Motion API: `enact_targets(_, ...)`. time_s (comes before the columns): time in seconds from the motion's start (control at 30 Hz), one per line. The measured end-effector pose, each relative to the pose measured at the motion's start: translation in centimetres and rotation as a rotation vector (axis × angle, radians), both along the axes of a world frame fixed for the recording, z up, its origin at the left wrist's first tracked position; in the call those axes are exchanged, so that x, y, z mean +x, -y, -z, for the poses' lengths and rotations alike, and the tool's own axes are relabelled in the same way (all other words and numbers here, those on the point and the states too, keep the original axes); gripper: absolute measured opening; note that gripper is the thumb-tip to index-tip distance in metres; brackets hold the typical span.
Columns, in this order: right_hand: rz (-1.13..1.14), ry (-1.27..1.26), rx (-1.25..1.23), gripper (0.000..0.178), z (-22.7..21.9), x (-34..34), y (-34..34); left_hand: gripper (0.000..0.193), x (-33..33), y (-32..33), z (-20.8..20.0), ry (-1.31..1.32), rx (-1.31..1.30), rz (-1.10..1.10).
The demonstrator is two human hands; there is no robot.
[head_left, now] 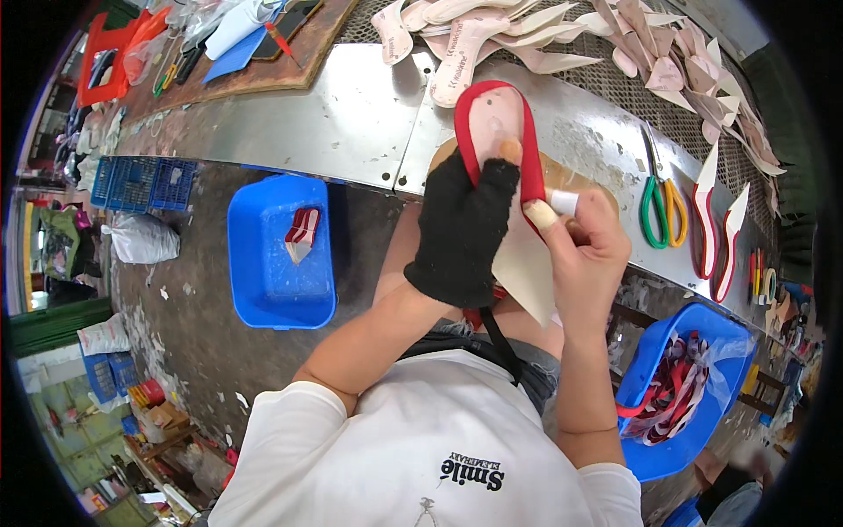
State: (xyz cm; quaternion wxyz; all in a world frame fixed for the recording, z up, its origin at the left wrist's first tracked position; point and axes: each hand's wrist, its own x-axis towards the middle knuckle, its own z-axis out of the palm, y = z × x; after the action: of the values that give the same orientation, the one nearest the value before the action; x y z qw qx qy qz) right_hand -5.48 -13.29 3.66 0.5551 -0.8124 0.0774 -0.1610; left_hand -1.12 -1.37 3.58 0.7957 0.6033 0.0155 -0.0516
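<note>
My left hand (464,230), in a black fingerless glove, is closed around a pale insole (493,112), its thumb pressed on the face. A red fabric strip (533,145) runs around the insole's rounded end and down its side. My right hand (590,239), with white and tan tape on its fingers, pinches the strip at the insole's right edge. The pale pointed end (525,274) hangs below, between my hands. The insole is held over the near edge of the metal table (360,110).
Loose insoles (461,57) lie on a mesh surface. To the right are green-and-orange-handled scissors (656,198) and red-and-white cutters (705,211). A blue tub (241,255) holds red-edged pieces (302,233); another blue tub (645,457) holds red strips (672,386). Tools lie on a board (307,79).
</note>
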Motion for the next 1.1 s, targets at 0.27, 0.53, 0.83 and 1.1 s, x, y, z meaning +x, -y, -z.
enact_targets(0.27, -0.258, 0.123, -0.164, 0.014, 0.9, 1.2, 1.3, 0.032, 2.2, -0.6, -0.1, -0.117, 0.040, 0.098)
enact_targets(0.53, -0.255, 0.140, 0.164, 0.007, 0.9, 2.3, 1.4, 0.042, 3.0, -1.9, 0.2, -0.045, 0.193, 0.624)
enact_targets(0.83, -0.413, -0.051, 0.209, 0.020, 1.7, 1.2, 5.2, 0.034, 2.7, -3.8, 1.8, -0.130, -0.039, 0.507)
enact_targets(1.1, -0.192, -0.316, 0.745, 0.014, 4.8, 0.8, 3.9, 0.030, 1.5, -2.8, 2.9, -0.218, -0.222, 0.288)
